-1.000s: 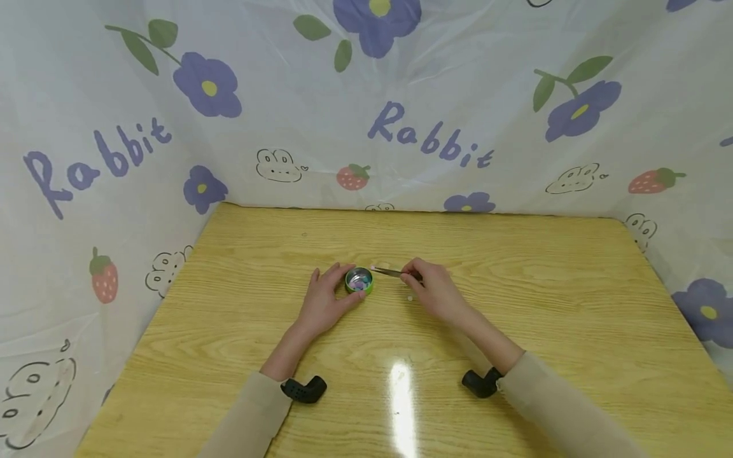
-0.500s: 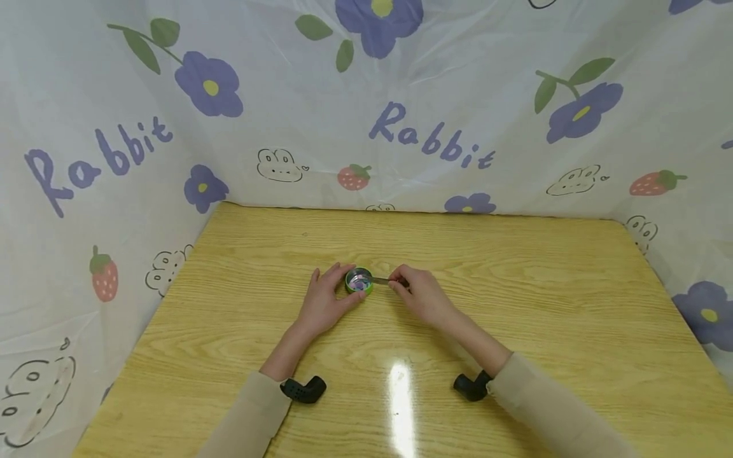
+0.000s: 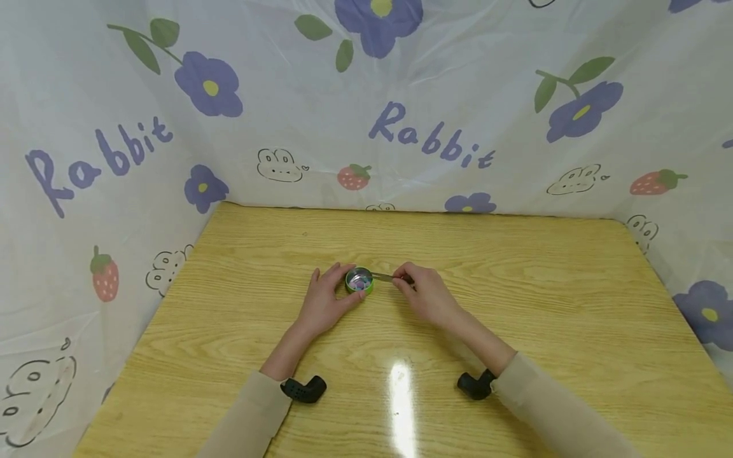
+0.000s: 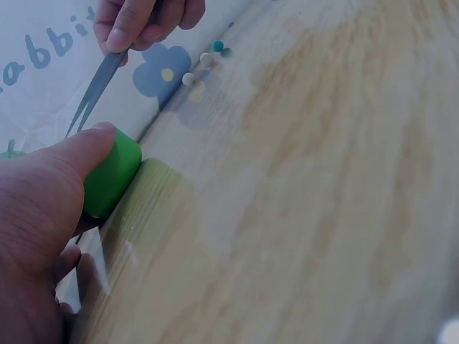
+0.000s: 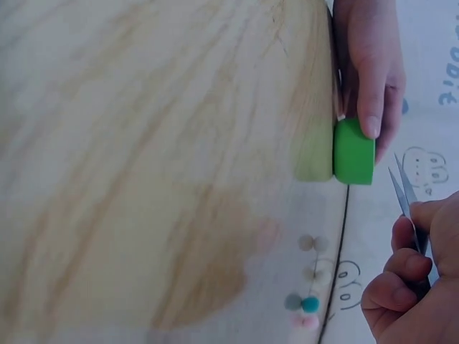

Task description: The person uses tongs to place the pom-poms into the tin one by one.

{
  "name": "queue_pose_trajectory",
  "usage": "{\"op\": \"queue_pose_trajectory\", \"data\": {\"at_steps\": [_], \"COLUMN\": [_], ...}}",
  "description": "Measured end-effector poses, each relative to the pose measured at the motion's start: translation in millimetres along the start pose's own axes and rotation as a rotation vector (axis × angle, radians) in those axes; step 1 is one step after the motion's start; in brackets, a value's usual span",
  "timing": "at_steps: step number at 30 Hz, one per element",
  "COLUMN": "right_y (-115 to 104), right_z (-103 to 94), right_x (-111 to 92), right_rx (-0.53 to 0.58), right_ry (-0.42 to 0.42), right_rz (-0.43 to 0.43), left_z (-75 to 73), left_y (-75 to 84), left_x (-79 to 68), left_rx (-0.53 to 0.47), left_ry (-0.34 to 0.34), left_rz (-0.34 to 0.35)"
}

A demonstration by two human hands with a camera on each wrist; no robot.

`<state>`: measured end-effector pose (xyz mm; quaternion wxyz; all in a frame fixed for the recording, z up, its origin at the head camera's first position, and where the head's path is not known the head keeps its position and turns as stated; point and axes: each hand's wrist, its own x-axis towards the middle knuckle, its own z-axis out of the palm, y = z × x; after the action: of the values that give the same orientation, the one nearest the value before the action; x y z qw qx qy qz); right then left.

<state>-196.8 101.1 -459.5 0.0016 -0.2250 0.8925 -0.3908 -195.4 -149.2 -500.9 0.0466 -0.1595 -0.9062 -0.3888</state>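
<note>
My left hand [image 3: 322, 302] grips a small round green tin [image 5: 355, 152] standing on the table, thumb on the near side and fingers on the far side. Inside its silvery interior lie small pink, purple and teal pieces, seen in the head view. Slim metal tweezers [image 4: 99, 87] are pinched in my right hand [image 3: 429, 295], to the right of the tin. Their tips stand apart near the rim, with nothing visible between them in the right wrist view. Several small round beads, including a teal bead [image 5: 310, 304] and a white bead [image 4: 188, 79], sit on the table beyond the tin.
The wood-grain table [image 3: 515, 273] extends around both hands. A patterned cloth [image 3: 321, 108] hangs along its back and sides. Black wrist cameras sit at both cuffs, such as the left wrist camera [image 3: 305, 389].
My right hand moved left, bringing the tweezers to the tin, then drew back slightly right. The pale bead at the tweezer tips earlier is no longer there. My left hand stayed put.
</note>
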Motion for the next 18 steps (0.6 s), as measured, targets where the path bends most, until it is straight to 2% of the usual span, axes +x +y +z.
{"op": "queue_pose_trajectory", "data": {"at_steps": [9,18], "right_y": [9,20], "right_z": [-21.9,-29.1], "right_x": [-8,-20], "right_rx": [0.023,0.013], "right_ry": [0.034,0.037], "right_rz": [0.018,0.046], "left_z": [-0.1,0.4], "left_y": [-1.3,-0.7], "left_x": [0.2,-0.1], "left_rx": [-0.003,-0.012], "left_ry": [-0.001,-0.003], "left_rz": [0.006,0.006]}}
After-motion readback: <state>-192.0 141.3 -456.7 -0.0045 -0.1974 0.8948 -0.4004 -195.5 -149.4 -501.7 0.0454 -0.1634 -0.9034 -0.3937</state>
